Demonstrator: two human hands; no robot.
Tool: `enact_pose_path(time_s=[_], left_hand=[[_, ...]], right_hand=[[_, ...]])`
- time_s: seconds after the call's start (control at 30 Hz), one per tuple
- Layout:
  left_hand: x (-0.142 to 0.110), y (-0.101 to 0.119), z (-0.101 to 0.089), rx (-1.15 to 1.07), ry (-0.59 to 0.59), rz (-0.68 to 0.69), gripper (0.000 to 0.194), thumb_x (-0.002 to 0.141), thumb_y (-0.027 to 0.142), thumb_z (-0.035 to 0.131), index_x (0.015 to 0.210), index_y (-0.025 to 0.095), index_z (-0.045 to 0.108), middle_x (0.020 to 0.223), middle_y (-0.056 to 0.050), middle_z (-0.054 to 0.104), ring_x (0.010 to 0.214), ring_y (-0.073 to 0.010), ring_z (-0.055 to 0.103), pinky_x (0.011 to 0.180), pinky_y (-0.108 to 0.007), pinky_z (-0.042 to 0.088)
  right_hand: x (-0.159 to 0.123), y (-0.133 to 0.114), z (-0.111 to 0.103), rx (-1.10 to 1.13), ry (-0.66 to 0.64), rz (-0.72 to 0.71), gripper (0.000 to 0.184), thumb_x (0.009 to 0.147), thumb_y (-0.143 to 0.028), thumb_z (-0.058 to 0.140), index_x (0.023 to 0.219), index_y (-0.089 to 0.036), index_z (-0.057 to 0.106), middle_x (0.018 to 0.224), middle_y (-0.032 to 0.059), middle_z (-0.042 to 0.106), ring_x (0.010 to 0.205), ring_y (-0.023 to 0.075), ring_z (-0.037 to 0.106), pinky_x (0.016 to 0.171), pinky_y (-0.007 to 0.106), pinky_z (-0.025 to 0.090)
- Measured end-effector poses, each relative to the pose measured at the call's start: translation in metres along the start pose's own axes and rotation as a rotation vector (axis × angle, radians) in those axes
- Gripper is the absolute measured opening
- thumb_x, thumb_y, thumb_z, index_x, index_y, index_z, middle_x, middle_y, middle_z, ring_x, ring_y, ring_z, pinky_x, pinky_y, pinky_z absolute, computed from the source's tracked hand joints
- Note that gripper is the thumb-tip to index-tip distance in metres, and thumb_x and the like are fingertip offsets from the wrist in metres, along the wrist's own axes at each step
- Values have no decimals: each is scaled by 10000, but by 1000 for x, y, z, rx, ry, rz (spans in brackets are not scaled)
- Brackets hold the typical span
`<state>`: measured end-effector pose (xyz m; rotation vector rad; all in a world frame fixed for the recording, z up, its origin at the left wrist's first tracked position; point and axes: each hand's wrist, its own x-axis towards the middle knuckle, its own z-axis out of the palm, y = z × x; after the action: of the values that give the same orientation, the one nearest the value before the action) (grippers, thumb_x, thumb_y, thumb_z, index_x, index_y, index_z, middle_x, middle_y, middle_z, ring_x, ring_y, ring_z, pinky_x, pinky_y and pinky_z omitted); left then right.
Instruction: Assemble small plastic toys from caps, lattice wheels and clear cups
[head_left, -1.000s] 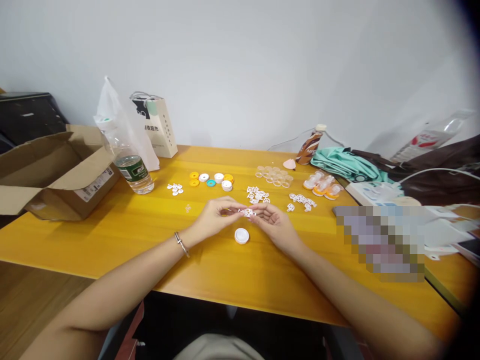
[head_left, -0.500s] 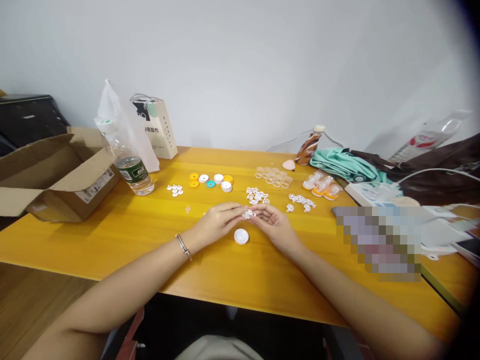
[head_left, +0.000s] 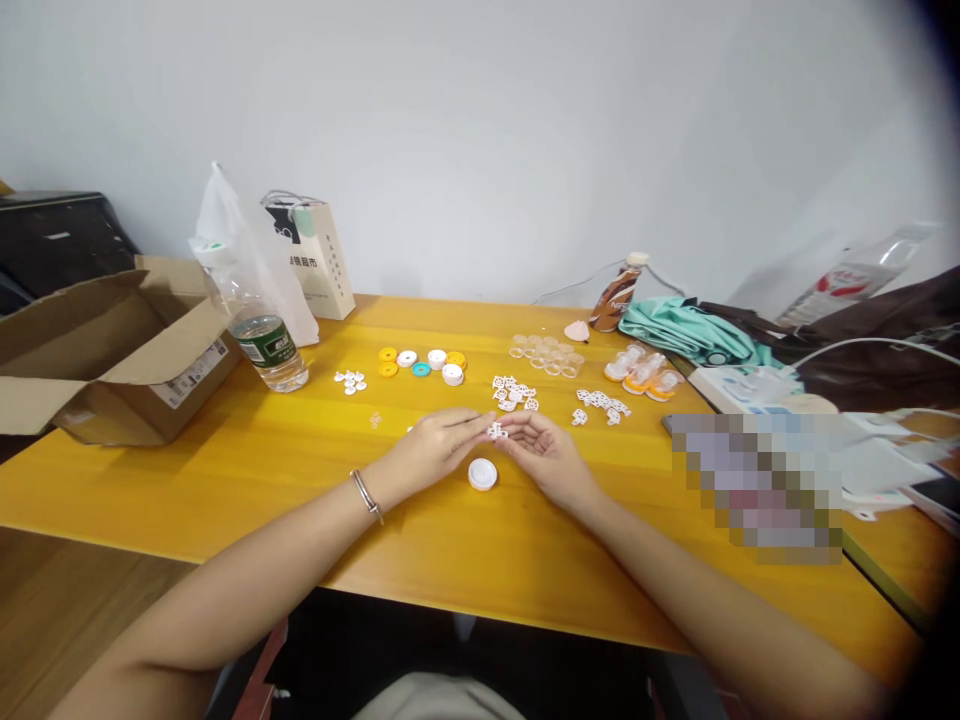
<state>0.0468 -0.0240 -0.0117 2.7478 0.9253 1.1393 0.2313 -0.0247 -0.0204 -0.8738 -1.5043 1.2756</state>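
Note:
Between the fingertips of my left hand [head_left: 446, 442] and my right hand [head_left: 546, 455] is a small white plastic piece [head_left: 496, 431] with cut-outs; both hands pinch it just above the table. Its exact kind is too small to make out. Just below my hands lies a round white cap-like part [head_left: 482, 474]. Beyond my fingers is a cluster of white openwork pieces [head_left: 514, 392], and a second group of similar pieces [head_left: 602, 402] lies to the right. Small white discs [head_left: 350, 381] and tiny clear bits [head_left: 376, 420] are on the left.
Yellow, white and teal round parts [head_left: 421, 369] and clear cups [head_left: 547, 354] sit farther back. At right are assembled orange-based pieces [head_left: 643, 374], a coffee bottle [head_left: 619, 292] and a power strip [head_left: 739, 388]. A water bottle [head_left: 266, 345] and cardboard box [head_left: 150, 360] stand left.
The white piece has turned slightly between my fingertips, and both hands have shifted very slightly. Everything else on the table stays where it was.

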Motion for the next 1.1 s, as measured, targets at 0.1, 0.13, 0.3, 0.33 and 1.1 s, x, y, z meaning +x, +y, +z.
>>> enact_pose_path(time_s=[0.1,0.13,0.3,0.33,1.1], left_hand=[[0,0,-2,-12,-32,-12,296,894,220,433,1168,149,520,1017,-88,629,906,-144,607,782,-299,534],[0,0,-3,-12,-44,-15,295,895,218,428,1166,149,522,1013,-87,629,905,-144,605,782,-298,532],[2,4,-5,-14,-108,-54,297,889,255,443,1160,169,527,1005,-78,628,910,-150,600,796,-300,515],[2,6,-5,-24,-111,-67,298,887,264,447,1158,170,529,1000,-76,629,905,-148,599,797,-296,511],[29,64,-88,165,82,167,325,848,191,515,1173,175,520,996,-70,639,896,-137,610,810,-270,528]], right_hand=[[0,-1,-1,-6,8,1,199,694,-260,669,857,-205,570,821,13,641,790,127,602,796,300,482],[0,-1,-1,-9,4,1,201,692,-262,670,857,-205,571,822,14,641,790,128,602,795,301,482],[1,0,-2,4,-10,20,199,693,-274,670,848,-202,569,811,15,644,778,128,606,791,303,481],[1,0,-2,9,-9,23,199,692,-275,672,845,-202,569,803,12,643,775,127,606,788,299,481],[-29,-92,19,-126,14,-427,114,811,-212,563,918,-230,528,877,26,595,813,129,588,755,277,499]])
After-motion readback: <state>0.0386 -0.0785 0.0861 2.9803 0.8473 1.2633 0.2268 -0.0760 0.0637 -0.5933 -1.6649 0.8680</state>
